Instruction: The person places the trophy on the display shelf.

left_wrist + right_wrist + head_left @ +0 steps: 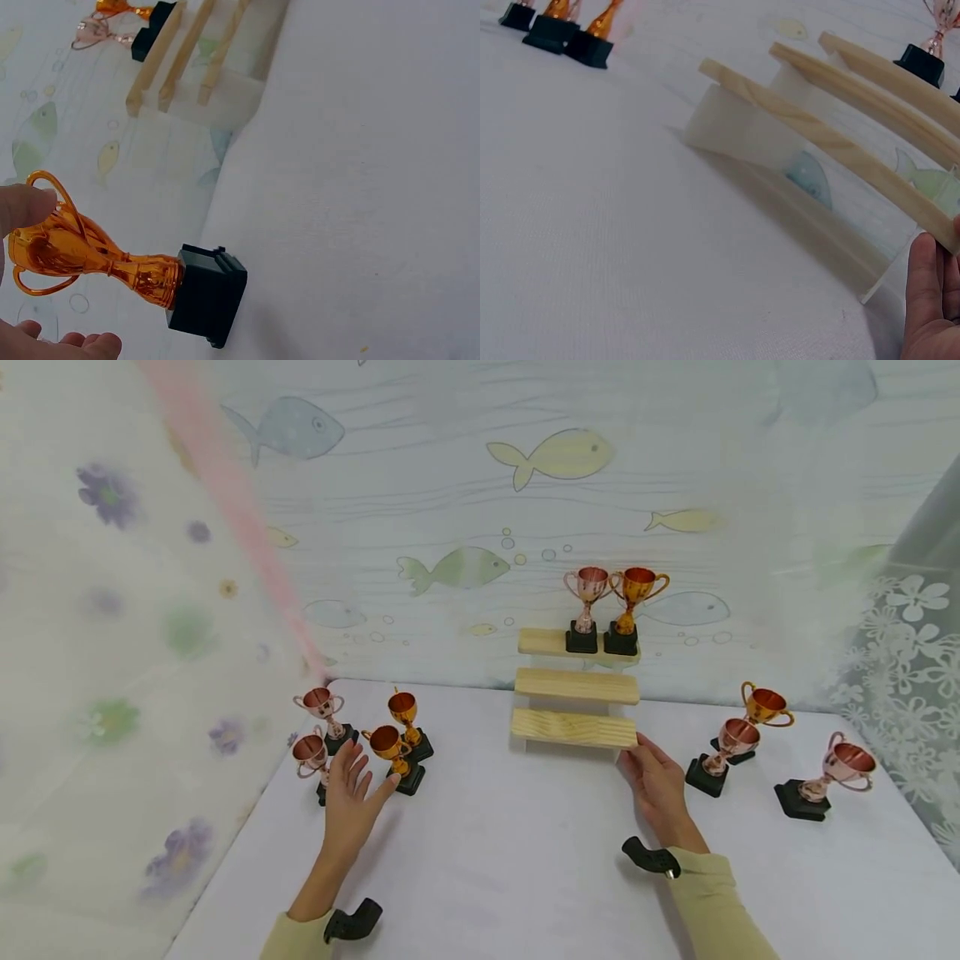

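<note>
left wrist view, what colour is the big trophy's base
The trophy's base is black, showing best in the left wrist view.

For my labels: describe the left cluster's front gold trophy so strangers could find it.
From the three-step wooden rack, look left across the table to two pink trophies and two gold. Pick the front gold trophy: unlike the pink pair it's gold, and it stands nearer the camera than the back gold trophy.

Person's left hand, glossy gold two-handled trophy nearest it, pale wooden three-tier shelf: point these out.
Left hand (349, 802): head view, middle of the hand.
Gold trophy (148, 277): left wrist view, its stem, just above the black base.
Three-tier shelf (576, 685): head view, middle plank.
</note>
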`<state>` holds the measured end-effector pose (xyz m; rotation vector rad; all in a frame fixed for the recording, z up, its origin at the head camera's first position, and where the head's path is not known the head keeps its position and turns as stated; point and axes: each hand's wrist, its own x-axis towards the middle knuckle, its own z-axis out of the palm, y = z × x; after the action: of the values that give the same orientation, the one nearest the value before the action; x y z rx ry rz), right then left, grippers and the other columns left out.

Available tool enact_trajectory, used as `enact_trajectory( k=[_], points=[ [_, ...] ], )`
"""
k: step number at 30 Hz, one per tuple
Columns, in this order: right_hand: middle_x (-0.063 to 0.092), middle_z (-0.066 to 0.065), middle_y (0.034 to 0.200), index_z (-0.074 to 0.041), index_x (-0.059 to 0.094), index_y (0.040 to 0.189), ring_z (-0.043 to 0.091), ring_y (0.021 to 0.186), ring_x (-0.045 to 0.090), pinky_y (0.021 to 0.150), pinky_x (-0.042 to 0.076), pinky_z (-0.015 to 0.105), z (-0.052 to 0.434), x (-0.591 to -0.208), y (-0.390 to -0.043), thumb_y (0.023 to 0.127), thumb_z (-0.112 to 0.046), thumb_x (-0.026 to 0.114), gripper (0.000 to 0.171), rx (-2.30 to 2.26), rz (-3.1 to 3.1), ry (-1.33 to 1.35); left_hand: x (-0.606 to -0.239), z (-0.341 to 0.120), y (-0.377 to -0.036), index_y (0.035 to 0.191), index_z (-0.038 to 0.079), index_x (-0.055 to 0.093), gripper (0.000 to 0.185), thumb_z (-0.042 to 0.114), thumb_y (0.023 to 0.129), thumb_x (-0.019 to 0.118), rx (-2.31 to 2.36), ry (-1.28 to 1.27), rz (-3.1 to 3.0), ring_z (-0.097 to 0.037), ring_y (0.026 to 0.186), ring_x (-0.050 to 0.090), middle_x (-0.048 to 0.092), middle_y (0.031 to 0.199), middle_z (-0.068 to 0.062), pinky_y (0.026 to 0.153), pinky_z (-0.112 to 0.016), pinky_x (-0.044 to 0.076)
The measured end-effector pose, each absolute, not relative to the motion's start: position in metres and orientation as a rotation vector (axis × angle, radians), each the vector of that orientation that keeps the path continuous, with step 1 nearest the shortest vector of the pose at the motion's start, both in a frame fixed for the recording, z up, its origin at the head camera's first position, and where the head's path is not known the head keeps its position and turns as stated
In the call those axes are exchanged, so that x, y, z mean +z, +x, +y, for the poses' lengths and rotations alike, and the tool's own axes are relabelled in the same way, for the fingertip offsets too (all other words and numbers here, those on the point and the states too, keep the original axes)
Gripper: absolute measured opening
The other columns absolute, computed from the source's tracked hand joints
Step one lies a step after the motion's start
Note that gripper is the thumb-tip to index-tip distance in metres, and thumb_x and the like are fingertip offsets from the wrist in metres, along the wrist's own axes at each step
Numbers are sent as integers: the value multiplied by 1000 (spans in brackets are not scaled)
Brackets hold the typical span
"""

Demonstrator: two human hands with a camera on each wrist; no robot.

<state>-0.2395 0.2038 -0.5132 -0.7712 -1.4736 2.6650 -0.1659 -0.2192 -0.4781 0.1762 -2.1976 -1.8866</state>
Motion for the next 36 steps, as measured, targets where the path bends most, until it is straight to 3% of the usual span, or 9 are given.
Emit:
enact_trajectory(
  k=[4, 8, 13, 19, 23, 29, 36],
  points=[
    [60, -4, 120, -11, 53, 137, 2, 103, 65, 96, 53, 15, 204, -513, -240, 104, -6, 52, 34, 2662, -1462, -770, -479, -221, -176, 160, 6, 17, 90, -6, 90, 72, -1912, 115, -2161, -29, 151, 29, 29, 163, -13, 125, -45, 26],
    [62, -6, 115, -8, 49, 146, 2, 103, 65, 97, 52, 16, 204, -511, -239, 103, -6, 53, 43, 2662, -1475, -769, -480, -222, -184, 160, 7, 19, 90, -7, 89, 73, -1914, 73, -2157, -28, 150, 30, 30, 162, -13, 125, -46, 26],
    [59, -4, 121, -7, 44, 151, 3, 105, 64, 99, 52, 17, 204, -511, -239, 104, -7, 52, 48, 2667, -1492, -776, -481, -221, -188, 158, 7, 27, 85, -4, 88, 75, -1907, 85, -2142, -25, 144, 38, 38, 157, -14, 123, -42, 30],
    [61, -5, 117, -10, 51, 142, 3, 104, 65, 99, 52, 18, 204, -510, -238, 104, -6, 53, 39, 2677, -1475, -756, -484, -220, -192, 152, 9, 37, 75, -4, 89, 74, -1939, 122, -2073, -13, 122, 57, 53, 138, -12, 107, -25, 49],
    [60, -4, 119, -9, 51, 140, 3, 104, 65, 99, 52, 17, 204, -509, -238, 104, -6, 53, 37, 2690, -1462, -759, -486, -220, -195, 149, 7, 40, 72, -8, 87, 74, -1970, 79, -2018, -7, 113, 63, 59, 128, -7, 97, -18, 53],
    [56, -2, 126, -8, 44, 149, 3, 106, 64, 100, 51, 16, 204, -510, -238, 104, -7, 51, 46, 2680, -1481, -763, -488, -223, -201, 145, 8, 46, 69, -12, 85, 75, -1994, 48, -1972, -8, 107, 65, 65, 117, 1, 95, -18, 55],
    [59, -4, 121, -8, 46, 149, 3, 106, 64, 100, 51, 17, 204, -512, -239, 104, -7, 52, 46, 2664, -1485, -758, -488, -225, -201, 138, 1, 50, 61, -13, 84, 75, -1967, 58, -1998, -9, 107, 64, 64, 119, 2, 94, -17, 55]
  ],
)
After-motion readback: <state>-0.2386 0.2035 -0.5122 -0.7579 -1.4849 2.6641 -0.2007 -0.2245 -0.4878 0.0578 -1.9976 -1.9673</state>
